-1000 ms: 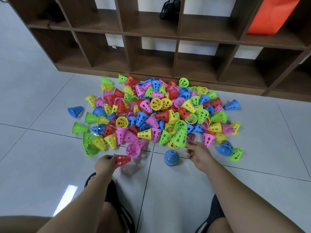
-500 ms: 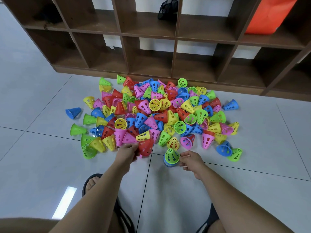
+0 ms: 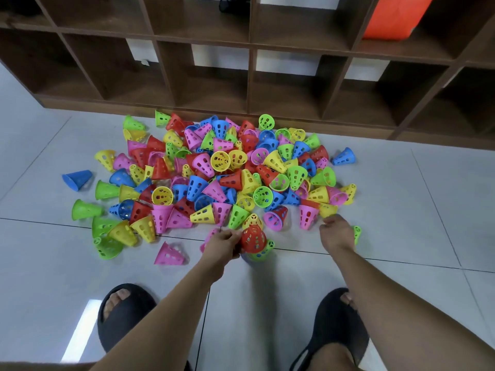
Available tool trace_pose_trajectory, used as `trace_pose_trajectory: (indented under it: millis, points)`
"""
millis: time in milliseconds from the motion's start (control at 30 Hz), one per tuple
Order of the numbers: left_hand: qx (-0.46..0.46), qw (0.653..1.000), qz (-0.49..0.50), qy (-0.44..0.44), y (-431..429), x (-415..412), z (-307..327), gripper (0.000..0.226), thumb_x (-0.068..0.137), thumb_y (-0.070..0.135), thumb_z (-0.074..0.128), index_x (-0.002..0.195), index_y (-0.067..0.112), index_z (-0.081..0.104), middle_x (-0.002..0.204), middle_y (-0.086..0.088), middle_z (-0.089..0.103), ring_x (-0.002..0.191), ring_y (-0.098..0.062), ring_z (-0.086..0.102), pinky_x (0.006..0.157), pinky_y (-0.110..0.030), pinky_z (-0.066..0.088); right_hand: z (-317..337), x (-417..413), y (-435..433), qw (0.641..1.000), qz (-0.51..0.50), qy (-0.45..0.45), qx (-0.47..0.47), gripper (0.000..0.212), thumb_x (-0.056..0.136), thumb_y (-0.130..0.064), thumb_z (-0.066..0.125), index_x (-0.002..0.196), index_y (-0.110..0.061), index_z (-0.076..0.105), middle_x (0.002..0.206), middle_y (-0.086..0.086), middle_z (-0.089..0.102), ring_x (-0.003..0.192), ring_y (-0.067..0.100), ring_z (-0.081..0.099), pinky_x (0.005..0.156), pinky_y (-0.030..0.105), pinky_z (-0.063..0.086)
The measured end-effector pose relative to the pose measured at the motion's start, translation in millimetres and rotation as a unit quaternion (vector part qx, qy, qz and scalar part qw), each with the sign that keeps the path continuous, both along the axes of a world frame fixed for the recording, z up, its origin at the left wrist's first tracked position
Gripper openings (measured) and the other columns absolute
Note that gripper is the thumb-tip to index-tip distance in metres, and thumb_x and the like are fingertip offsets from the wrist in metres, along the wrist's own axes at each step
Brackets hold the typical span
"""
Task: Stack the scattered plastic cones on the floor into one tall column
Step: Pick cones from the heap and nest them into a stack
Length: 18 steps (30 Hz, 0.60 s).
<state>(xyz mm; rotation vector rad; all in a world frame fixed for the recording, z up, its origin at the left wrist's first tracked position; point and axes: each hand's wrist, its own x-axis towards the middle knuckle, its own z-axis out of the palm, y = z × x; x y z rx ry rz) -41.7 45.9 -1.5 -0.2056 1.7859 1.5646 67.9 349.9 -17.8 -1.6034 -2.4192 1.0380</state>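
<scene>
On the pale tiled floor (image 3: pixel 401 210), just in front of a dark wooden cubby shelf (image 3: pixel 267 89), lies a broad pile of cones (image 3: pixel 227 178). They are perforated plastic in red, blue, green, yellow and pink, and most are tipped on their sides and overlapping.

At the near edge of the pile, about mid-scene, the left hand (image 3: pixel 223 243) grips a red cone (image 3: pixel 253 238) by its left side, fingers curled against the wall. The red cone sits point-up over a green cone (image 3: pixel 265 251), whose rim shows beneath it on the right and near sides. Whether the two are fully nested cannot be told.

Well apart from it, the right hand (image 3: pixel 336 232) reaches down at the near right fringe of the pile, with its fingertips just beside a yellow cone (image 3: pixel 328 210) lying on its side. The fingers bend downward, but the back of the hand hides what is under them, so I cannot tell whether it holds anything. A second green cone (image 3: pixel 357 234) peeks out from behind the right edge of that hand.

A lone pink cone (image 3: pixel 170 254) lies on its side to the left of the left hand, clear of the pile. A stray blue cone (image 3: pixel 77 179) lies apart at the left, and a perforated blue cone (image 3: pixel 344 156) lies just off the pile's right side.

Two feet in black slippers (image 3: pixel 123 317) are planted at the near edge. An orange object (image 3: pixel 396 17) fills a top right compartment of the shelf.
</scene>
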Motion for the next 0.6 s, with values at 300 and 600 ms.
trace_pose_trajectory:
  millis: [300, 600]
  points:
    - [0.035, 0.999, 0.012, -0.023, 16, 7, -6, 0.023, 0.108, 0.023, 0.062, 0.100, 0.005, 0.072, 0.080, -0.011, 0.067, 0.066, -0.020, 0.063, 0.091, -0.047, 0.061, -12, 16, 48, 0.972, -0.142, 0.086, -0.163, 0.035, 0.083, -0.013, 0.063, 0.110, -0.033, 0.072, 0.105, 0.018, 0.075, 0.089, 0.041, 0.078, 0.080, 0.049, 0.065]
    - [-0.056, 0.996, 0.002, 0.068, 14, 3, -12, 0.026, 0.108, 0.028, 0.061, 0.094, 0.007, 0.069, 0.090, -0.020, 0.074, 0.072, -0.024, 0.071, 0.083, -0.054, 0.065, 0, 15, 29, 0.934, -0.185, 0.130, -0.275, 0.044, 0.104, -0.010, 0.055, 0.147, -0.020, 0.056, 0.108, 0.011, 0.070, 0.084, 0.029, 0.075, 0.088, 0.042, 0.062]
